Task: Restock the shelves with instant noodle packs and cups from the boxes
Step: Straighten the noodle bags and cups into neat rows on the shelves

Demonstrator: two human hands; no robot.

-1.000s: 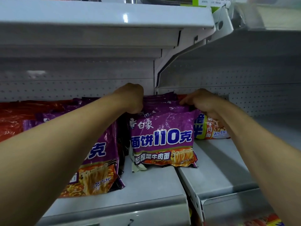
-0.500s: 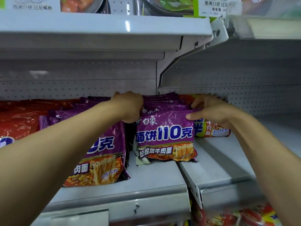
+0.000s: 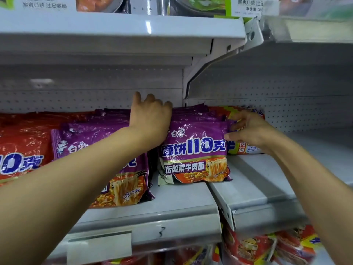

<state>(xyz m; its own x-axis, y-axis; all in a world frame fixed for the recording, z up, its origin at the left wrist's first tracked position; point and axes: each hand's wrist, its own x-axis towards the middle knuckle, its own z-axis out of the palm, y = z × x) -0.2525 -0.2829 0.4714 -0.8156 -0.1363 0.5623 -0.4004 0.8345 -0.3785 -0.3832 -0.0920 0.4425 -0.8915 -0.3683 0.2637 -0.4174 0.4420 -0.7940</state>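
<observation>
A stack of purple instant noodle packs (image 3: 194, 150) lies on the grey shelf (image 3: 172, 203), leaning against the back wall. My left hand (image 3: 150, 115) rests on the stack's upper left edge, fingers spread and lifted above the packs. My right hand (image 3: 248, 131) touches the stack's right edge with thumb and fingers apart. A second purple stack (image 3: 95, 142) sits to the left, partly hidden by my left forearm. Behind my right hand lies a red and yellow pack (image 3: 246, 148).
Red noodle packs (image 3: 23, 146) fill the shelf's left end. The adjoining shelf section (image 3: 267, 188) on the right holds only the red and yellow pack. An upper shelf (image 3: 114, 29) carries boxed goods. More packs (image 3: 267, 245) show on the shelf below.
Both hands have loosened from the purple stack. My left hand rose and its fingers spread above the packs. My right hand opened at the right edge. The view came closer.
</observation>
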